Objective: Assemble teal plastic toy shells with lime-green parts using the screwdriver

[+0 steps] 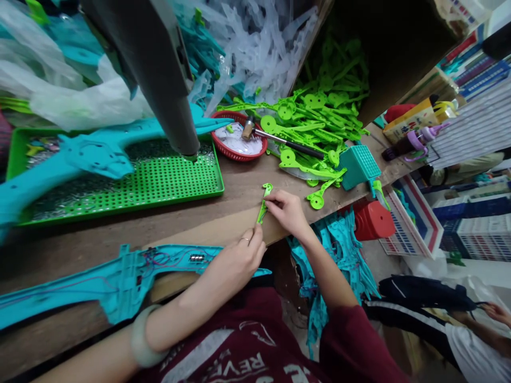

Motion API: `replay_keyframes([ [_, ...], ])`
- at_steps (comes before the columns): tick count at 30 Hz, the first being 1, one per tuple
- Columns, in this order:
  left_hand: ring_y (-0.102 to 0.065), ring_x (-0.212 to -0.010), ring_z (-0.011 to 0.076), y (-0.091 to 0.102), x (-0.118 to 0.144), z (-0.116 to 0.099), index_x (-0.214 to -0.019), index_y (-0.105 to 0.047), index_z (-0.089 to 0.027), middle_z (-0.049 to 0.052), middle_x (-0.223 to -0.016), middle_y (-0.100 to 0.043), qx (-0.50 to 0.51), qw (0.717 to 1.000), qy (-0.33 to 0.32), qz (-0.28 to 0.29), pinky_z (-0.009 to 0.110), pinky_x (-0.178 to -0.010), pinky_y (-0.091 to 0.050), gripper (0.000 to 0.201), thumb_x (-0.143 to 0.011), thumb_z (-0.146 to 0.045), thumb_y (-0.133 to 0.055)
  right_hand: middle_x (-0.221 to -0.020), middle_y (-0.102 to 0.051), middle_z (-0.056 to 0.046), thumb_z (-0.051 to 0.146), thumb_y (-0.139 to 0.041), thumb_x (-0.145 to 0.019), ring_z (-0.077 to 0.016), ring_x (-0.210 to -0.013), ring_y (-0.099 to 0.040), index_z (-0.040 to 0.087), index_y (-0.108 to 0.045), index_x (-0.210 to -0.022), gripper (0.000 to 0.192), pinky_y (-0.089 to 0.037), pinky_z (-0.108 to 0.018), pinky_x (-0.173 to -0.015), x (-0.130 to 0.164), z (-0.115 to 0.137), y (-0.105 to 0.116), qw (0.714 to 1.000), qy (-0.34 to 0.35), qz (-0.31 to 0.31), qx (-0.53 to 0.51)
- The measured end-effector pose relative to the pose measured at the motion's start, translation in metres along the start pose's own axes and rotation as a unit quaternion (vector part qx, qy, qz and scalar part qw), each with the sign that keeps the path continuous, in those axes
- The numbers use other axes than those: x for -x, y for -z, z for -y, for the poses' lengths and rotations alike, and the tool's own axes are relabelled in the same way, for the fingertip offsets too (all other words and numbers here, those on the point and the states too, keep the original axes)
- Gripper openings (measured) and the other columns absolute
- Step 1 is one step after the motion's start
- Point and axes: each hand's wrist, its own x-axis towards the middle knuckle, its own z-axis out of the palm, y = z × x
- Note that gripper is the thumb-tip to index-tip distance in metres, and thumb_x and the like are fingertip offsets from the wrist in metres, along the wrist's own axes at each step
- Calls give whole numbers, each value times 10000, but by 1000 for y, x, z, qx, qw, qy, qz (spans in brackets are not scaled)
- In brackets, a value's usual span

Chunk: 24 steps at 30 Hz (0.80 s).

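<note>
Both hands met on a small green plastic piece (262,207) at the near edge of the wooden bench (223,213). The left hand (235,261), forearm laid across a long teal shell (120,279), pinched the piece's lower end between thumb and fingertips. The right hand (286,211) curled over its upper part, fingers closed on it, wrist bent down off the bench. Their fingers hid most of the piece, so its shape was hard to make out. Farther back lay a heap of green parts (319,122), a hammer (275,139) on a red basket (238,139), and a green tray (159,183), partly blocked by a dark machine post (159,69).
</note>
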Motion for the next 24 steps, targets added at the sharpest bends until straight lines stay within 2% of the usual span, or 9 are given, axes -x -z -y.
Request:
replay_keyframes([
  [8,-688,-1010,311,-2,0,-4,-958,-700,-59,274,-1210,-678,-41,999,3,-35,374,-815,-568,239,-830,-3,-506,-845,-732,-38,222,-621,-876,-172,-747,-678,195,-717,-917,108,-550,-293,-723,9,-7,-2,996,-60,-16,-65],
  [11,-692,-1010,305,-1,0,-4,-960,-699,-67,265,-1212,-683,-49,998,3,-31,364,-816,-565,259,-828,1,-486,-851,-704,-47,228,-564,-915,-178,-777,-676,194,-693,-940,136,-547,-308,-755,11,-8,-2,998,-40,-12,-52],
  [17,-697,-993,295,1,0,-4,-959,-691,-85,259,-1237,-676,-32,999,13,-10,357,-796,-567,239,-845,-6,-496,-942,-655,-68,222,-517,-946,-188,-935,-620,197,-633,-886,133,-510,-325,-875,4,-2,-1,999,54,-3,4],
  [24,-700,-981,282,-1,0,-5,-935,-694,-97,235,-1213,-696,-20,999,23,-23,346,-789,-573,204,-848,-23,-525,-920,-700,-45,204,-577,-922,-177,-890,-653,207,-670,-869,107,-506,-300,-830,1,-7,5,998,58,10,-2],
])
